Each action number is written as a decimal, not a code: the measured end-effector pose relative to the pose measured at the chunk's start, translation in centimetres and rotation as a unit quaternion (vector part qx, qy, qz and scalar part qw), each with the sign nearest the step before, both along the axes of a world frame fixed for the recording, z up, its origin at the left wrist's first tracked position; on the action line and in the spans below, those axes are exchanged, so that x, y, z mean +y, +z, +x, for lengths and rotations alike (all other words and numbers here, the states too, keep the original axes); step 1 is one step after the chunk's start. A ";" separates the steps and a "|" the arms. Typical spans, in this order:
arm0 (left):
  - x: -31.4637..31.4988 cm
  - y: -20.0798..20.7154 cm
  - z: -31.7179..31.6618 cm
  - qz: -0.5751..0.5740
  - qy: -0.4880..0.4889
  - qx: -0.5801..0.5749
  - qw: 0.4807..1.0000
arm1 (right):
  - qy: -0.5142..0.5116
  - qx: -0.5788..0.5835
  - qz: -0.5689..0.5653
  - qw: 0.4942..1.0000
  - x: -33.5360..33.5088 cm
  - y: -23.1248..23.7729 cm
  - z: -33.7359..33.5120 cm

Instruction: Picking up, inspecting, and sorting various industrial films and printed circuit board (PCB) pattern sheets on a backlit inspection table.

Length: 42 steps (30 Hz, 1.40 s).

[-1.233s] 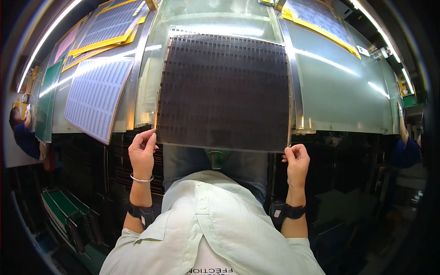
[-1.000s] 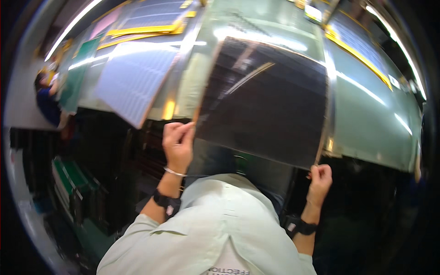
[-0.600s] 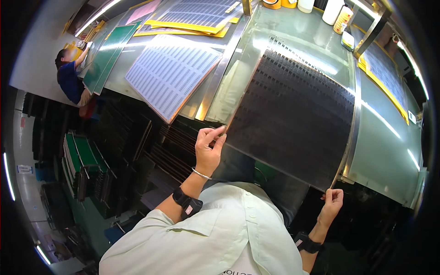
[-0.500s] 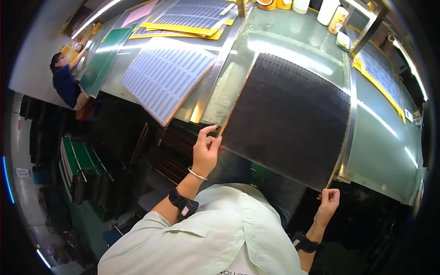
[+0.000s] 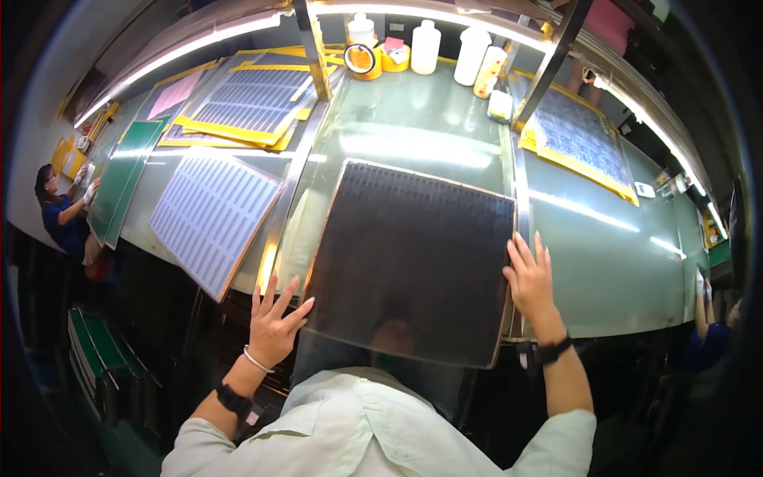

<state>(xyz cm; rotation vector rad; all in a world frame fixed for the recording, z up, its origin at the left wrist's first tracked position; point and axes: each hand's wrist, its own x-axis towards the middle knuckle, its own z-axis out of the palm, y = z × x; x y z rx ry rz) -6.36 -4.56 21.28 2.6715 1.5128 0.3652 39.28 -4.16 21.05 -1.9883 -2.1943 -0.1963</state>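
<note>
- At the far left, a person in a dark blue top stands by a green board, with gloved hands near its far end.
- Below, in the dark area, there are upright boards with green faces.
- Further up, several sheets with yellow borders lie overlapped on the surface, which is pale green and shiny.
- In front of them a whitish patterned panel lies slanted, and its near corner goes past the front edge.
- The left hand is open, with fingers spread wide apart. One fingertip meets the left edge of the dark panel near its near corner; the hand is not closed around it.
- The dark panel is between the two hands, in the middle. Its far part is above the surface and its near part extends beyond the front edge, over the person's lap.
- Behind it stand orange rolls, a white bottle and other containers.
- The right hand is also open, fingers straight and a little parted. The thumb and nearest finger touch the right edge of the panel, without clamping.
- On the right lies another yellow-bordered sheet.
</note>
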 end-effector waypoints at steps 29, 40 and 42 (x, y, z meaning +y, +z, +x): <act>23.4 -4.0 11.4 0.106 -0.009 0.034 0.994 | -0.048 -0.018 -0.035 0.998 5.9 -1.7 2.8; 15.6 -4.2 8.6 0.015 0.088 0.035 0.995 | -0.134 0.290 -0.064 0.945 -18.9 -1.8 -4.2; 9.5 -3.7 6.4 -0.002 0.075 0.012 0.997 | -0.245 0.551 -0.075 0.794 -19.0 -3.5 -3.6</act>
